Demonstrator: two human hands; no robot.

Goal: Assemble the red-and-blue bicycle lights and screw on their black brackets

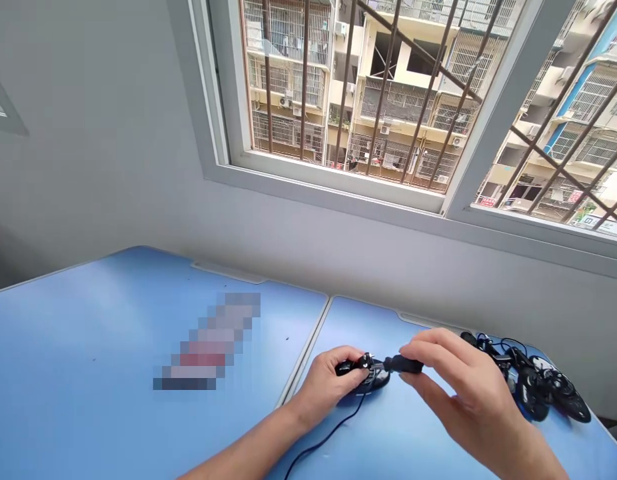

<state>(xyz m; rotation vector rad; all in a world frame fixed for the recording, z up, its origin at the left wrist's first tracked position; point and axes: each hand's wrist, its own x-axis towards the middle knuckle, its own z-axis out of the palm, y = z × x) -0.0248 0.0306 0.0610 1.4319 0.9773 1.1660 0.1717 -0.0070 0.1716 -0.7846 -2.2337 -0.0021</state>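
My left hand [328,388] grips a black corded game controller [371,381] against the blue tabletop, and its thin black cable [324,439] trails toward the near edge. My right hand [461,385] pinches a short black-handled tool [407,364] between thumb and fingers. The tool's tip meets the top of the controller, though the exact contact point is hidden by my left fingers. Just beyond my right hand lies a tangled black gamepad with wires [538,385].
Two blue table panels [138,320] meet at a seam that runs just left of my hands. A pixelated, blurred object [206,341] lies on the left panel. A grey wall and a barred window [348,93] stand beyond the table's far edge.
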